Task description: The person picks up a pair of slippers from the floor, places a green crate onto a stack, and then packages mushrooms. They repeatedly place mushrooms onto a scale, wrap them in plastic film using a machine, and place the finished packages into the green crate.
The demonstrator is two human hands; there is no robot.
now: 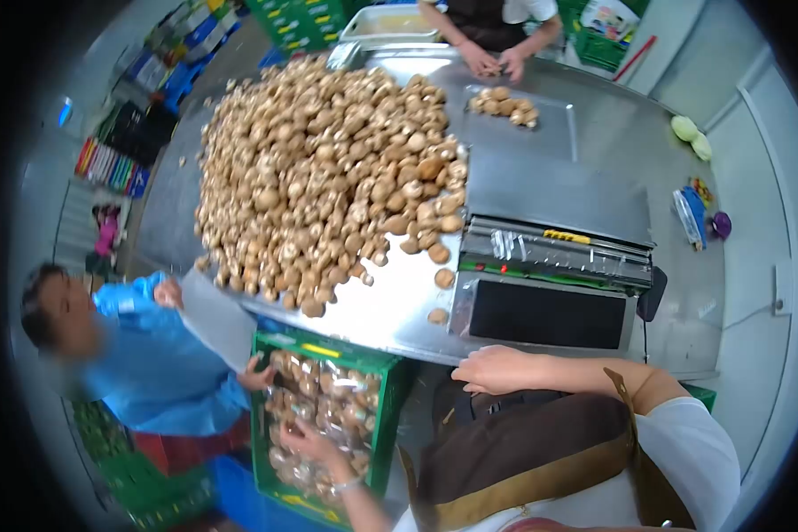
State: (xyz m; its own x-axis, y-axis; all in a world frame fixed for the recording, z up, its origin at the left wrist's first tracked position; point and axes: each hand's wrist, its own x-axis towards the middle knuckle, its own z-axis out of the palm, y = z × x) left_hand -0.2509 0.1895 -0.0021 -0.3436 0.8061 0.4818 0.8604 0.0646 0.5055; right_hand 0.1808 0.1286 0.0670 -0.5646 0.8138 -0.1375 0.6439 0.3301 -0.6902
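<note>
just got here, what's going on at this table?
The wearer's left hand is at clear-wrapped mushrooms in a green crate; contact is hard to tell. Their right hand is by the table edge, with nothing visible in it. A co-worker in blue holds a pale sheet beside the crate. Across the table, another person's hands handle something small. A large loose mushroom pile covers much of the tabletop.

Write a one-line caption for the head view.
Left hand over a green crate of wrapped mushrooms; right hand by the table, which bears loose mushrooms.
</note>
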